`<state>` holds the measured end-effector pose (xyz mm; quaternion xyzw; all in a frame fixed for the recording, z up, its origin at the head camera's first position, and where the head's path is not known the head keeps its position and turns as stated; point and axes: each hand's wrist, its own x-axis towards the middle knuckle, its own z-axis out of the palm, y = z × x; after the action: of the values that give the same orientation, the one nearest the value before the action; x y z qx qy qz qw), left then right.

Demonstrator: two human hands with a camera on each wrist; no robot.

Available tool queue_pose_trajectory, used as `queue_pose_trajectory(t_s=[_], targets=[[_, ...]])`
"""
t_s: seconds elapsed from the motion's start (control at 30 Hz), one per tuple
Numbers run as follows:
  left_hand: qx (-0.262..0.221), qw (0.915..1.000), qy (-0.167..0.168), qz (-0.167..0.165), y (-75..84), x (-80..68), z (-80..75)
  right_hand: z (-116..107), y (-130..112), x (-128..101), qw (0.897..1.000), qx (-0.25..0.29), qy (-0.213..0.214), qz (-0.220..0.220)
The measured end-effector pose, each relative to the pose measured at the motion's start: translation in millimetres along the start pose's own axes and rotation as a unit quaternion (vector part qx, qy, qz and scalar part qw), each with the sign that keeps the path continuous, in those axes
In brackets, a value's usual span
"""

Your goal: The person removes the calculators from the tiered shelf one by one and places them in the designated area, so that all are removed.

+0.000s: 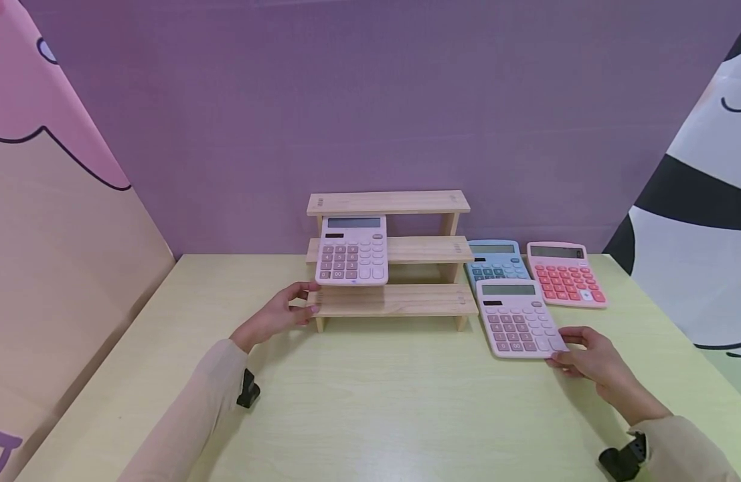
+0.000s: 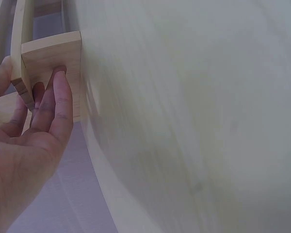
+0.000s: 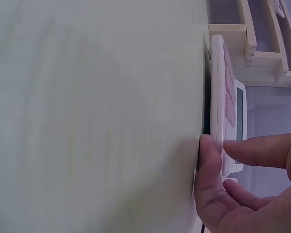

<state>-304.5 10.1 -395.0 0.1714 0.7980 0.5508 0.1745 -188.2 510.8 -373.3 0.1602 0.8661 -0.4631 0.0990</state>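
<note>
A three-step wooden display stand (image 1: 406,301) stands at the back of the table. My left hand (image 1: 280,310) grips the left end of its lowest board, with the thumb and fingers on either side of the board's edge in the left wrist view. A pale pink calculator (image 1: 353,251) leans on the stand's left part, just above that hand. To the right, my right hand (image 1: 596,361) pinches the lower right corner of another pale pink calculator (image 1: 515,321) between thumb and fingers. In the right wrist view, this calculator's near edge (image 3: 217,92) shows a dark gap beside the tabletop.
Behind the held calculator lies a blue calculator (image 1: 497,258), partly covered by it. A pink calculator with red keys (image 1: 565,254) lies to its right. A purple wall (image 1: 394,100) rises behind the table (image 1: 382,402), with cartoon-printed panels at both sides.
</note>
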Motion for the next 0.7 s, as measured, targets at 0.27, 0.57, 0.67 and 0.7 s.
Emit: queue_pose_trajectory(t_s=[0.27,0.57,0.67,0.7], targets=[[-0.001,1.0,-0.002,-0.003,0.3,0.9,0.5,-0.7,1.0,0.8,1.0,-0.001,-0.01,0.007],[0.001,1.0,-0.001,0.001,-0.5,0.9,0.5,-3.1,-3.1,-2.4,1.0,-0.01,-0.016,0.003],[0.002,1.0,0.0,0.003,-0.3,0.0,0.3,-5.8,-5.7,-4.5,1.0,-0.013,-0.019,-0.005],[0.005,1.0,0.0,0.003,-0.2,-0.2,0.2,-6.7,-6.8,-5.3,1.0,-0.014,-0.019,-0.008]])
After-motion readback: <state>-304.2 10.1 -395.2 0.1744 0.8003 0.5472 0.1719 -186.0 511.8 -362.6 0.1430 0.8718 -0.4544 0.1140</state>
